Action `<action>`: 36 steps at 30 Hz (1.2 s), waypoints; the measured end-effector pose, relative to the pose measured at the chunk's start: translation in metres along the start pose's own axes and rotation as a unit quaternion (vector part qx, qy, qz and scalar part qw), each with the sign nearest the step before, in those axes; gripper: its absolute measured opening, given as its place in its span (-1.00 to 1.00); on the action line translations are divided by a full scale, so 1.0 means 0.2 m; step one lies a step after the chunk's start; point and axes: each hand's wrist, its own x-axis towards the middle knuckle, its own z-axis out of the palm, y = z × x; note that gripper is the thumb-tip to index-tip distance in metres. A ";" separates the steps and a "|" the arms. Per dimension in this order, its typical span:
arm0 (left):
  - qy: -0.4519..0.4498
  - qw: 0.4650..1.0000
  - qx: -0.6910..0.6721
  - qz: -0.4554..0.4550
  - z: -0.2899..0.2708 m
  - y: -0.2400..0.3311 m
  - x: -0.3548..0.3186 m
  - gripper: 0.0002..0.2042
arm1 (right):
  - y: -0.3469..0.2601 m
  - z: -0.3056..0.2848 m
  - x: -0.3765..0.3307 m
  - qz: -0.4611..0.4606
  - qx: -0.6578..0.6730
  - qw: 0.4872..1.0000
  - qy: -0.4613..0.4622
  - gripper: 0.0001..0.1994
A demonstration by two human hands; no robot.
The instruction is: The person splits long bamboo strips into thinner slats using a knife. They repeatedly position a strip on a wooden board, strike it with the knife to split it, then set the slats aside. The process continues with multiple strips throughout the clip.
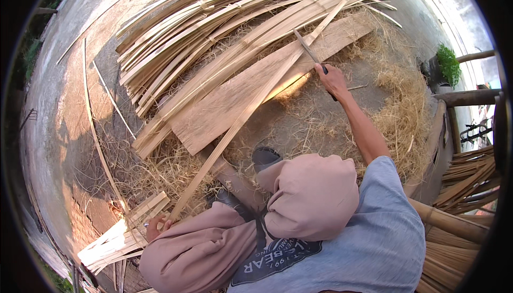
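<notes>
My right hand point(332, 80) is closed round the dark handle of a knife point(306, 46) with a long, narrow blade. That blade lies against a long, thin bamboo strip point(251, 110), over a wide wooden board point(230, 106). The strip slants from the far right down to my left side. At its near end my left hand point(156, 226) grips it beside my knee, its fingers partly hidden by the trousers. Beyond the board lies a large stack of similar strips point(187, 47), some overlapping the board.
Pale curly shavings point(403, 106) cover the ground around the board. A smaller bundle of strips point(115, 242) lies by my left hand. Single strips point(91, 111) rest on the concrete at left. A bamboo pole point(449, 221) and more strips point(470, 178) are at right, below a green plant point(448, 64).
</notes>
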 end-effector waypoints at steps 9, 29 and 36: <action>-0.394 0.847 -0.307 -0.181 0.44 0.54 0.43 -0.49 | -0.56 0.32 -0.80 -0.095 0.066 0.975 -0.191 -0.43; -0.396 0.829 -0.303 -0.253 0.17 0.21 0.33 -0.54 | -0.36 0.21 -0.44 -0.126 -0.062 0.984 -0.111 -0.41; -0.431 0.800 -0.296 -0.295 -0.01 0.07 0.25 -0.54 | 0.11 -0.12 0.12 0.162 0.038 0.982 0.091 -0.34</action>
